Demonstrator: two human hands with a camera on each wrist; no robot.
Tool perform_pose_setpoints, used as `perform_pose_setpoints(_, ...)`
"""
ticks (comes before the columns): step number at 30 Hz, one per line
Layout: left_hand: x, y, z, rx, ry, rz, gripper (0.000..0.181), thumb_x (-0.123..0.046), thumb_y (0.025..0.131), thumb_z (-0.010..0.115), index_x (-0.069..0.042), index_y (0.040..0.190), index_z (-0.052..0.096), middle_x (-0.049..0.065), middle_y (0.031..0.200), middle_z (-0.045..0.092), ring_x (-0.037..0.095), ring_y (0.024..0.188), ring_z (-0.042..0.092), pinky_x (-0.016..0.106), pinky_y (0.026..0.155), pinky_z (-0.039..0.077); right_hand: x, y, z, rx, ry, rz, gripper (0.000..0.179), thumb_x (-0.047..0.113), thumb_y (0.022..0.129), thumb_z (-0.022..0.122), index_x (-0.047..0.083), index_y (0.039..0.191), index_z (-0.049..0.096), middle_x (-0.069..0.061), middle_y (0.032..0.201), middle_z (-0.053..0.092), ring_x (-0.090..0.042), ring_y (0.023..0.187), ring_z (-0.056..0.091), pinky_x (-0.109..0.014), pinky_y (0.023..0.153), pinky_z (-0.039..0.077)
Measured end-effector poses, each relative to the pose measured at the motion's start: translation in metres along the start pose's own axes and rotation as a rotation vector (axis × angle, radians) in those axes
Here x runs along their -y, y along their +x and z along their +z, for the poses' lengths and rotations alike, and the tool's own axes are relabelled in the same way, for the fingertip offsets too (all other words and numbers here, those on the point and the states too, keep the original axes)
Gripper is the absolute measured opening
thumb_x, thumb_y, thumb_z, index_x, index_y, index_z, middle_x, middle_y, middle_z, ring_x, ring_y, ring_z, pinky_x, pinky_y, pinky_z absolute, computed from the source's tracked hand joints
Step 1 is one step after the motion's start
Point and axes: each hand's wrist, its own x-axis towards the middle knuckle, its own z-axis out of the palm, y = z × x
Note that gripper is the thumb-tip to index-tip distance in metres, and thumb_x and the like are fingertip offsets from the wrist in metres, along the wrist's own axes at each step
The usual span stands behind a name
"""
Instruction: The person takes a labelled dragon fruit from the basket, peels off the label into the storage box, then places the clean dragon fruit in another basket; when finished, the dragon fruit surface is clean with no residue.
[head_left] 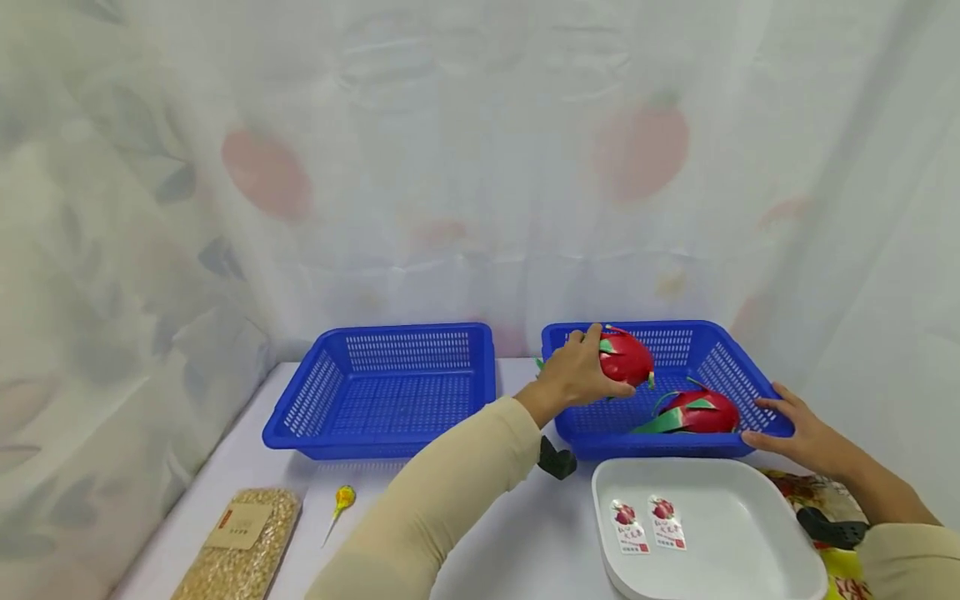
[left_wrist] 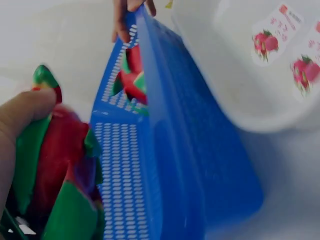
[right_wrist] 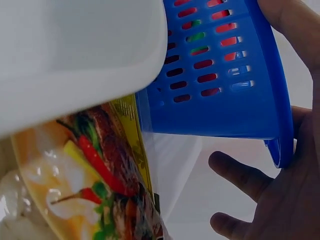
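My left hand (head_left: 576,371) grips a red dragon fruit (head_left: 627,360) with green leaf tips, over the left part of the right-hand blue basket (head_left: 667,446). In the left wrist view, the thumb lies across this dragon fruit (left_wrist: 60,155) beside the basket wall. A second dragon fruit (head_left: 708,412) lies inside the same basket, toward its front right. My right hand (head_left: 806,433) holds that basket by the rim at the front right corner. The right wrist view shows the thumb on one side of the basket rim (right_wrist: 277,100), with other fingers spread below.
Another blue basket (head_left: 408,448) stands to the left. A white tray (head_left: 750,542) with two dragon fruit stickers (head_left: 666,523) sits in front of the right basket, overlapping a colourful food packet (right_wrist: 95,170). A lollipop (head_left: 344,498) and a bag of grains (head_left: 258,533) lie at front left.
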Motion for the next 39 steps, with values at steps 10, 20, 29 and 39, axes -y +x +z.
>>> perform_pose_setpoints(10, -0.024, 0.018, 0.032, -0.058, 0.105, -0.109, 0.106, -0.066, 0.071, 0.072, -0.017, 0.152, 0.024, 0.008, 0.137, 0.046, 0.026, 0.107, 0.059, 0.038, 0.081, 0.054, -0.002, -0.003, 0.009, 0.0, 0.006, 0.012, 0.08, 0.033, 0.087, 0.067, -0.017, 0.138, 0.03, -0.041, 0.146, -0.004, -0.071, 0.113, 0.023, -0.072, 0.078, 0.039)
perform_pose_setpoints(20, -0.023, 0.015, 0.069, -0.03, -0.002, -0.194, 0.103, -0.062, 0.071, 0.076, -0.02, 0.151, 0.025, 0.008, 0.137, 0.044, 0.03, 0.108, 0.059, 0.042, 0.083, 0.053, 0.006, -0.005, 0.01, -0.013, 0.021, 0.016, 0.079, 0.032, 0.087, 0.067, -0.016, 0.139, 0.031, -0.04, 0.147, -0.004, -0.071, 0.114, 0.022, -0.072, 0.079, 0.039)
perform_pose_setpoints(29, 0.013, 0.021, 0.078, 0.147, -0.127, -0.265, 0.106, -0.058, 0.072, 0.078, -0.016, 0.152, 0.022, 0.013, 0.144, 0.038, 0.036, 0.122, 0.048, 0.049, 0.095, 0.044, 0.013, 0.003, 0.013, -0.018, 0.004, 0.037, 0.083, 0.036, 0.086, 0.068, -0.014, 0.141, 0.029, -0.037, 0.149, -0.004, -0.069, 0.116, 0.022, -0.072, 0.081, 0.038)
perform_pose_setpoints(39, 0.01, 0.022, 0.068, 0.171, -0.045, -0.213, 0.098, -0.055, 0.074, 0.077, -0.021, 0.15, 0.025, 0.011, 0.139, 0.041, 0.034, 0.125, 0.043, 0.054, 0.097, 0.041, 0.01, 0.003, -0.002, -0.011, -0.001, 0.065, 0.084, 0.035, 0.086, 0.068, -0.013, 0.141, 0.027, -0.04, 0.147, -0.003, -0.069, 0.117, 0.022, -0.072, 0.083, 0.037)
